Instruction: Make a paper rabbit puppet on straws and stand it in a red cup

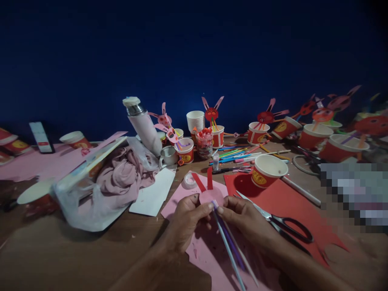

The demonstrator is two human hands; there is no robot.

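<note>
Between both hands is a pink paper rabbit head point(207, 196), a round piece with two red strip ears pointing up. My left hand point(188, 214) pinches its left side, thumb pressed on the front near the lower edge. From the opposite side, my right hand point(242, 212) grips it, thumb and fingers at the tops of the pipe cleaners point(228, 242). These thin light blue, purple and whitish stems hang down from the head toward me. Under the hands lies a pink sheet point(198, 246). Black-handled scissors point(281, 222) rest on a red sheet point(315, 222) beside my right hand.
A paper cup point(269, 171) stands on the red sheet. Behind are a tape roll point(190, 180), coloured sticks point(233, 154), a metal mug point(168, 156) and a thermos point(142, 125). Cups with paper rabbits point(211, 115) line the back. A plastic bag point(87, 210) with cloth lies left.
</note>
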